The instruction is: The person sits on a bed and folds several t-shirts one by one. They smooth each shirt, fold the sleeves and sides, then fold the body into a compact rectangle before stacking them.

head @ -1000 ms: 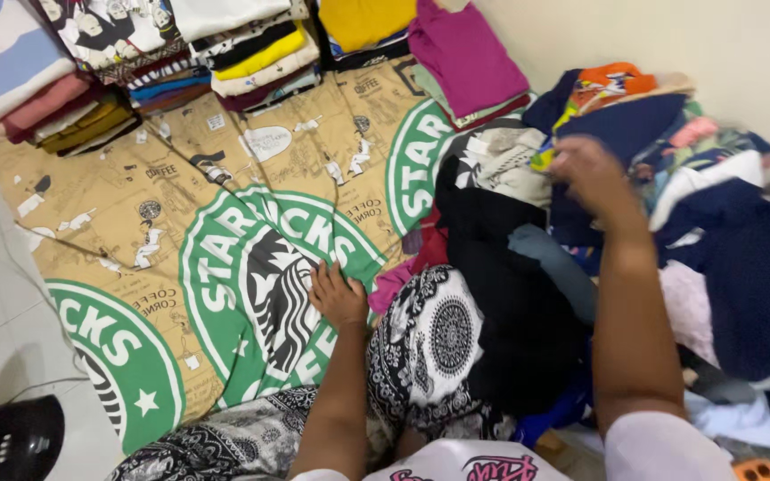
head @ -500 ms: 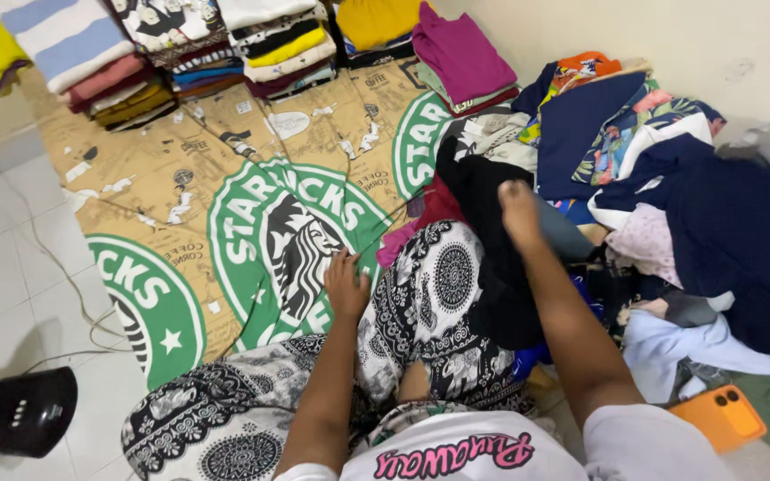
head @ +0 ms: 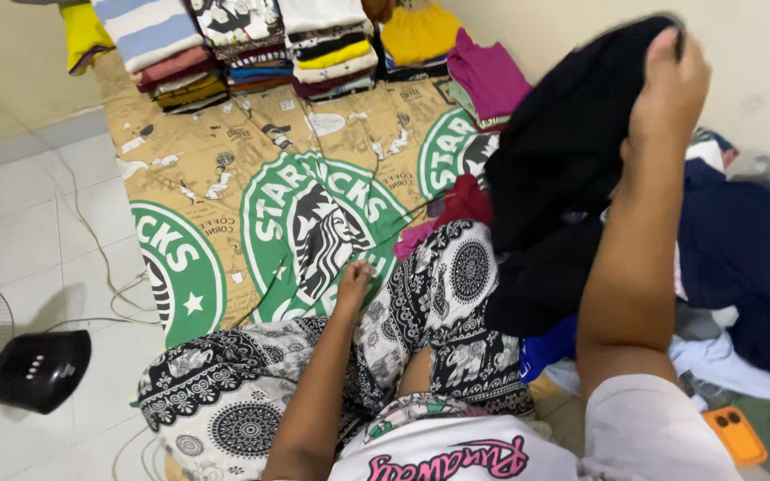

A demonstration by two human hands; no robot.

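White tiled floor (head: 20,240) against a pale wall, covered in the middle by a tan printed mat (head: 225,178) with big green round emblems.

Black garment (head: 563,151) lifted off the heap, hanging in the air at the right, in front of the wall, its lower part draping down toward the patterned knee. Right hand (head: 670,85) raised high, fingers (head: 661,53) closed over the top edge of that black cloth, gripping it. Left hand (head: 354,283) low on the mat, just beside the knee, fingers curled down against the green emblem; holding nothing that can be seen.

Black-and-white patterned trousers (head: 438,303) across the bottom centre, legs folded, 1 knee touching the mat's edge. White shirt with pink lettering below that.

Loose heap of unfolded clothes (head: 741,258) at the right: dark navy pieces, a bright blue one, pale blue, a magenta piece near the knee. Orange phone (head: 737,434) lying at the heap's lower edge.

Row of folded stacks (head: 251,44) along the mat's far end: striped blue-and-white, pink, yellow, printed, plus a folded magenta top (head: 490,76) nearest the raised garment.

Black fan base (head: 37,370) on the tiles at the left, with a thin cable (head: 104,267) trailing toward the mat.
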